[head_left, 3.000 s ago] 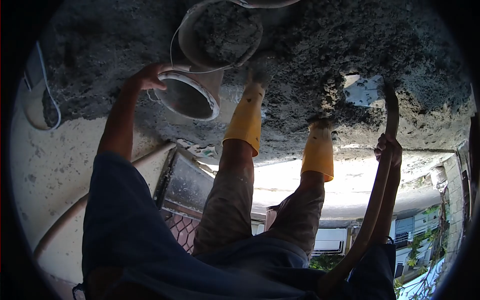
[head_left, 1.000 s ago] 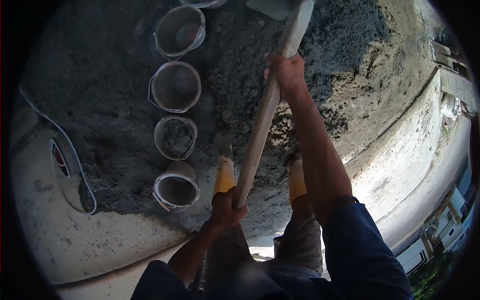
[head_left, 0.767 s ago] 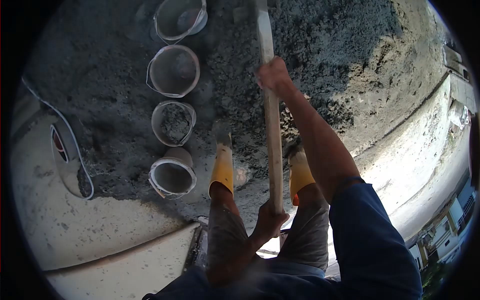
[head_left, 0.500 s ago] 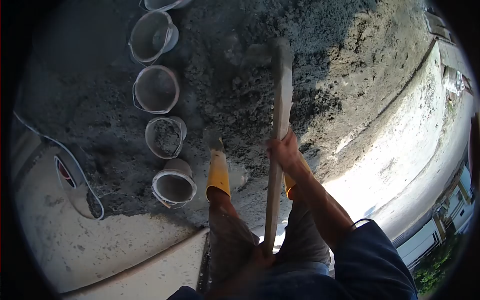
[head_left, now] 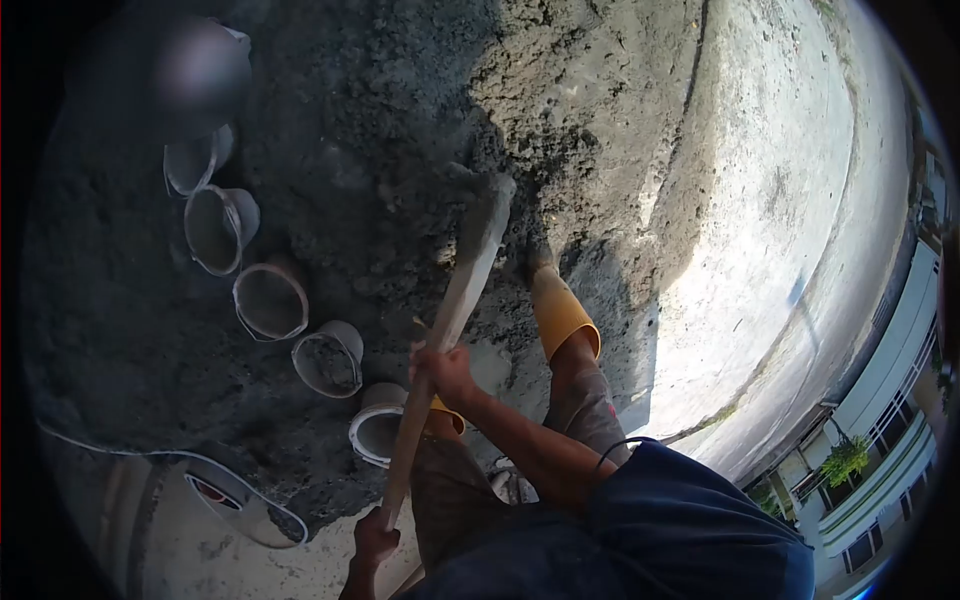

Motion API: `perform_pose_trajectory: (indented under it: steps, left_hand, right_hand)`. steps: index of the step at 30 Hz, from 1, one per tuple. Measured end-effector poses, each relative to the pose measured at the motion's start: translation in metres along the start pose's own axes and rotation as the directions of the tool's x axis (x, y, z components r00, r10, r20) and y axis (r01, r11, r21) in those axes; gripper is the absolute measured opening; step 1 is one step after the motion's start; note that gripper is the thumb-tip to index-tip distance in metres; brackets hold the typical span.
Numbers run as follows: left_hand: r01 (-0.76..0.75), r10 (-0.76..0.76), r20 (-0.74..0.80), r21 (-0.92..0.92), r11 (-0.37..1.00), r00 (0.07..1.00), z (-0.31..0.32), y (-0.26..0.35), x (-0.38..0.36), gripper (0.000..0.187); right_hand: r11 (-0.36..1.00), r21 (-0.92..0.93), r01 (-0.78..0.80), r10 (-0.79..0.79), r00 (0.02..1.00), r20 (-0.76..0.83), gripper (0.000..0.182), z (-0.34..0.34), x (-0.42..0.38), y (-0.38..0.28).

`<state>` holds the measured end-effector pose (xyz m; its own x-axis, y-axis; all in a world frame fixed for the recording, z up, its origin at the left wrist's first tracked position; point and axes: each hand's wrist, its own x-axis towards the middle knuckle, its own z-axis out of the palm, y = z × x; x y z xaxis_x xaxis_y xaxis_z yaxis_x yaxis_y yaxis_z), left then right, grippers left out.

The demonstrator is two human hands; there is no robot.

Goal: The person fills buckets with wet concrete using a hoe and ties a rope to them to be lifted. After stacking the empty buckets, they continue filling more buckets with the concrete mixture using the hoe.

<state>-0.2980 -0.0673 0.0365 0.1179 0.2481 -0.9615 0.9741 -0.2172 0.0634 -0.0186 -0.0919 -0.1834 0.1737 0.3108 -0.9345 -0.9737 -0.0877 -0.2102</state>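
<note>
A long wooden-handled hoe (head_left: 455,300) slants across the middle of the view, its far end over rough grey wet mortar (head_left: 400,210). My right hand (head_left: 443,372) is closed around the middle of the handle. Lower down, near its butt end, my left hand (head_left: 377,538) grips the same handle. The hoe's blade is dark and hard to make out against the mortar. Just left of the handle stands a bucket (head_left: 372,437), partly covered by it; another bucket (head_left: 328,360) holding some grey material is beyond.
More buckets (head_left: 270,302) form a curved row toward the upper left. My yellow boots (head_left: 562,318) stand on the mortar. A pale hose or cable (head_left: 250,487) curls at the lower left. Sunlit pavement (head_left: 760,230) and a building (head_left: 880,400) lie to the right.
The view has turned, and the buckets sit lower and further left. The hoe now leans, with its head nearer. My right boot is further forward than my left; both hands keep their hold.
</note>
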Motion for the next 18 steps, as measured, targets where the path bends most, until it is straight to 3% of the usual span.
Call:
perform_pose_trajectory:
  steps: [1,3,5,6,7,8,9,10,11,12,13,14,16,18]
  left_hand:
    - [-0.005,0.005,0.012,0.012,1.0,1.0,-0.005,0.003,0.0,0.03]
    - [-0.089,0.094,-0.091,0.062,0.994,0.991,-0.012,0.011,0.004,0.025]
    - [-0.258,0.268,-0.179,0.077,0.963,0.947,-0.005,0.035,0.057,0.024]
    - [-0.22,0.236,-0.16,0.114,0.969,0.958,-0.016,0.08,0.086,0.024]
    - [-0.374,0.396,-0.19,0.141,0.917,0.898,-0.008,0.094,0.131,0.032]
    - [-0.398,0.45,-0.204,0.251,0.882,0.87,-0.016,0.148,0.162,0.037]
    - [-0.487,0.549,-0.256,0.267,0.832,0.796,-0.017,0.193,0.197,0.038]
    - [-0.591,0.656,-0.334,0.286,0.755,0.677,-0.012,0.232,0.233,0.035]
    - [-0.61,0.673,-0.318,0.284,0.74,0.668,-0.017,0.28,0.255,0.031]
    - [-0.589,0.678,-0.233,0.351,0.728,0.697,-0.03,0.331,0.264,0.028]
    - [-0.593,0.721,-0.246,0.431,0.68,0.648,-0.035,0.364,0.273,0.028]
    - [-0.575,0.688,-0.209,0.414,0.706,0.695,-0.045,0.39,0.264,0.029]
    - [-0.546,0.641,-0.159,0.398,0.737,0.75,-0.054,0.379,0.253,0.03]
    - [-0.502,0.573,-0.027,0.45,0.739,0.819,-0.062,0.332,0.235,0.033]
  right_hand:
    - [0.997,0.037,-0.07,0.069,0.998,0.011,0.018,-0.005,-0.012,-0.004]
    - [0.988,0.15,-0.049,0.054,0.998,-0.027,0.019,-0.026,-0.012,-0.035]
    - [0.956,0.294,0.003,0.033,0.992,-0.118,0.019,-0.053,-0.003,-0.093]
    - [0.933,0.337,0.126,-0.079,0.985,-0.151,0.021,-0.072,0.013,-0.125]
    - [0.924,0.34,0.173,-0.12,0.978,-0.173,0.017,-0.094,0.031,-0.161]
    - [0.885,0.398,0.243,-0.194,0.968,-0.16,0.015,-0.127,0.06,-0.192]
    - [0.891,0.383,0.242,-0.187,0.967,-0.175,0.014,-0.165,0.095,-0.222]
    - [0.886,0.302,0.352,-0.278,0.924,-0.263,0.017,-0.173,0.109,-0.262]
    - [0.88,0.162,0.446,-0.342,0.834,-0.434,0.019,-0.186,0.134,-0.291]
    - [0.908,0.012,0.42,-0.359,0.79,-0.498,0.019,-0.191,0.153,-0.313]
    - [0.923,-0.026,0.384,-0.348,0.805,-0.48,0.018,-0.208,0.175,-0.342]
    - [0.936,-0.065,0.346,-0.336,0.824,-0.457,0.018,-0.218,0.191,-0.357]
    - [0.978,-0.115,0.173,-0.207,0.877,-0.434,0.017,-0.199,0.182,-0.345]
    - [0.994,-0.081,0.075,-0.106,0.861,-0.498,0.015,-0.177,0.182,-0.284]
